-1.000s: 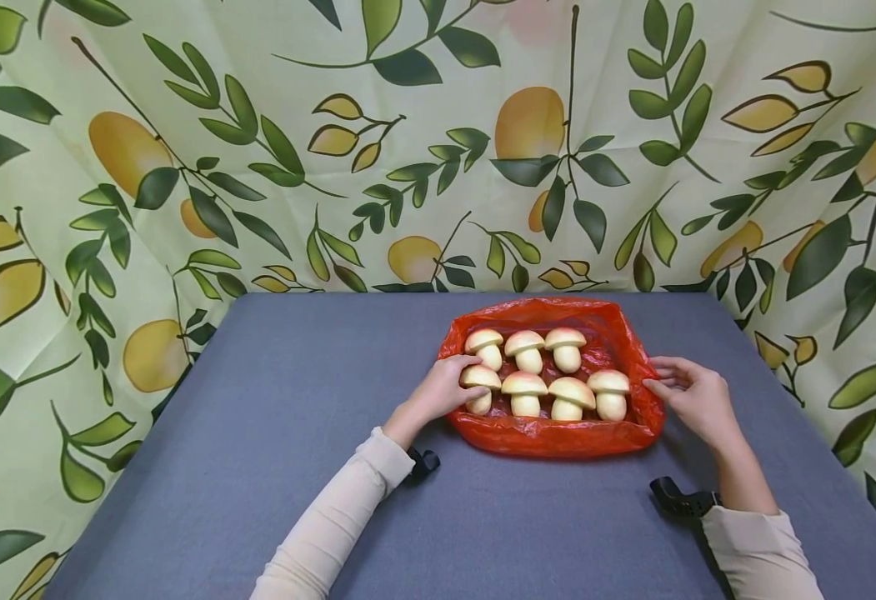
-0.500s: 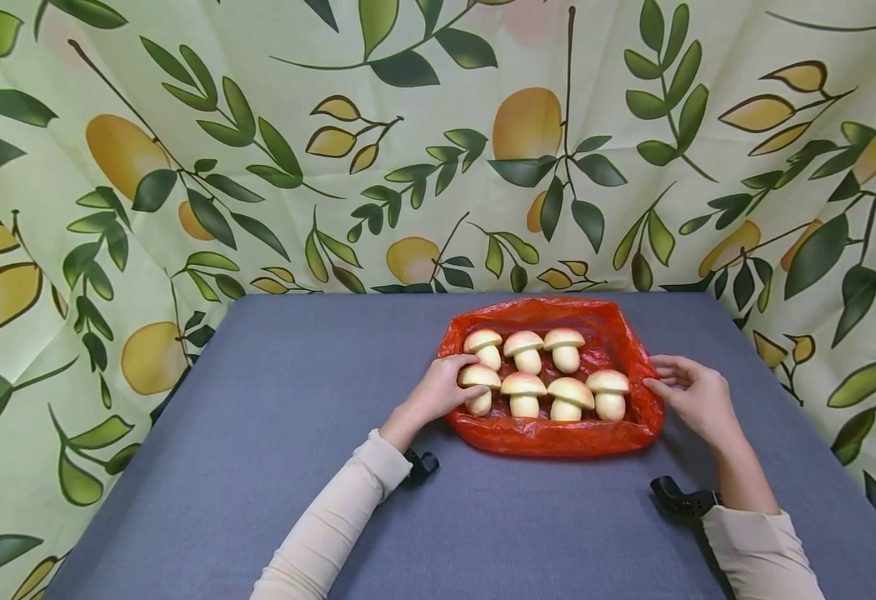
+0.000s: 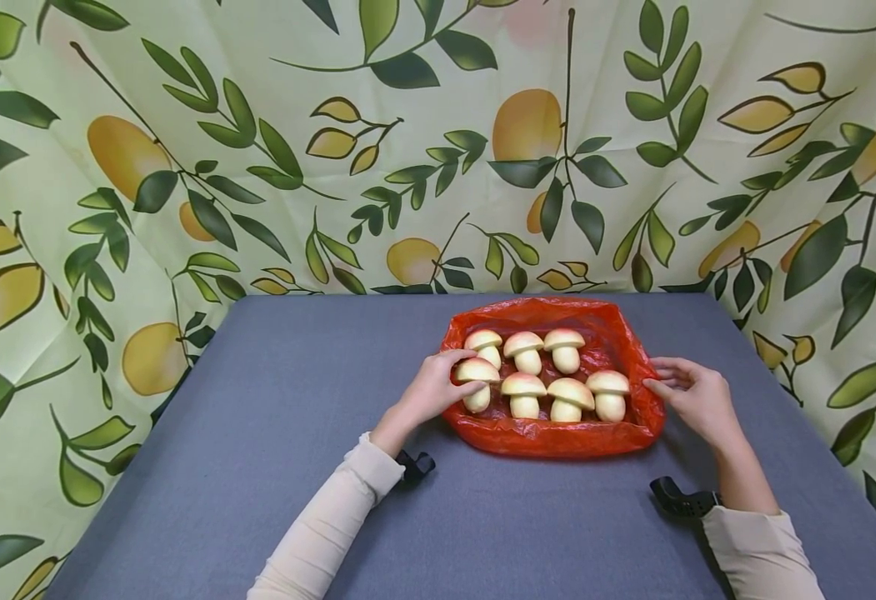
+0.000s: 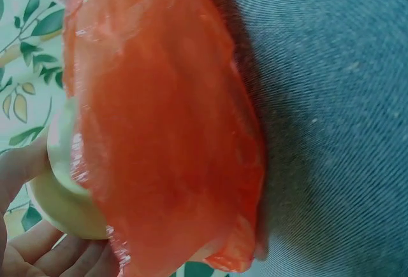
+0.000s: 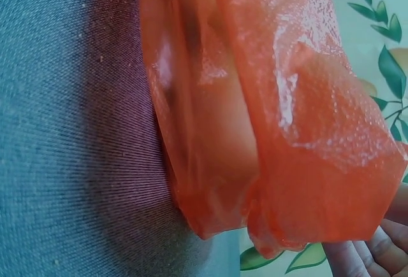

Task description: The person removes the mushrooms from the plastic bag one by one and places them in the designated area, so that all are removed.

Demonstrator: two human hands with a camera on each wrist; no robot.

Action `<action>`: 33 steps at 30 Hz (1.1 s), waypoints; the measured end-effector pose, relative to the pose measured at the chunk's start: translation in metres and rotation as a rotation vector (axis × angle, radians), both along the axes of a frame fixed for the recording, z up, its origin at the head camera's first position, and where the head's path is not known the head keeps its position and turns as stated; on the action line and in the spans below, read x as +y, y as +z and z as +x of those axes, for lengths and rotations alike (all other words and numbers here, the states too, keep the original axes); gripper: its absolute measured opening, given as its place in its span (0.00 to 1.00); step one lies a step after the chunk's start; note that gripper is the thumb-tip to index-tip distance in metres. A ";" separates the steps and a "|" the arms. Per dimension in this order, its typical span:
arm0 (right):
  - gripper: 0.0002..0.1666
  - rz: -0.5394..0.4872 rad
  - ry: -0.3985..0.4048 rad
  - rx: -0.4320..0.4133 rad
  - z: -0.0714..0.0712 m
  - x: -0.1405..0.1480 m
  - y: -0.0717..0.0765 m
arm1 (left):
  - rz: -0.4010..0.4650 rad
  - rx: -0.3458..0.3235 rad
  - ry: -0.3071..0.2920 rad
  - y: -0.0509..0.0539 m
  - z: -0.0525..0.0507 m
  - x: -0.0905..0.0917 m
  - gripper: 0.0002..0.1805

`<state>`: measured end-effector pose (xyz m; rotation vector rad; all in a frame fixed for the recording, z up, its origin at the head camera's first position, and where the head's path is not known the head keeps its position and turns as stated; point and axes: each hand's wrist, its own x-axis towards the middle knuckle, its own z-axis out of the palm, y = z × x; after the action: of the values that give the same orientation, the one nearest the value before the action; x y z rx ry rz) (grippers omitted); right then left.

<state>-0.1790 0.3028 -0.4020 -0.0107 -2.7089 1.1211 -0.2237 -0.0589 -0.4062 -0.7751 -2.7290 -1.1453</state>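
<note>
Item, left hand (image 3: 432,390): thumb and fingers curled about a mushroom, gripping it by the cap.
Item, gripped mushroom (image 3: 477,371): pale yellow, inside the bag at its left end; I cannot tell whether its stem bears on the bottom.
Item, red plastic bag (image 3: 550,438): mouth upward, resting on the grey-blue table (image 3: 295,400).
Item, far row: three mushrooms (image 3: 525,357), side by side, loose.
Item, near row, right of the gripped one: three more mushrooms (image 3: 568,392), likewise loose.
Item, right hand (image 3: 698,402): thumb and fingers pinching the bag's right edge.
Step in hand, my judgement: one mushroom handled, the bag steadied; setting in or taking out, I cannot tell.
Next move, as I judge it: I need the right edge steady and the left fingers clear of the thin film, whether releasing or lifting.
</note>
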 end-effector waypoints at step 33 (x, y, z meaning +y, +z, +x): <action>0.23 -0.003 -0.008 -0.031 0.000 0.001 0.001 | 0.195 -0.064 0.014 0.022 0.006 -0.044 0.26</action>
<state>-0.1791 0.3042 -0.4009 -0.0397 -2.7322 1.1321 -0.2173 -0.1030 -0.3840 -0.7038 -2.6144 -1.4299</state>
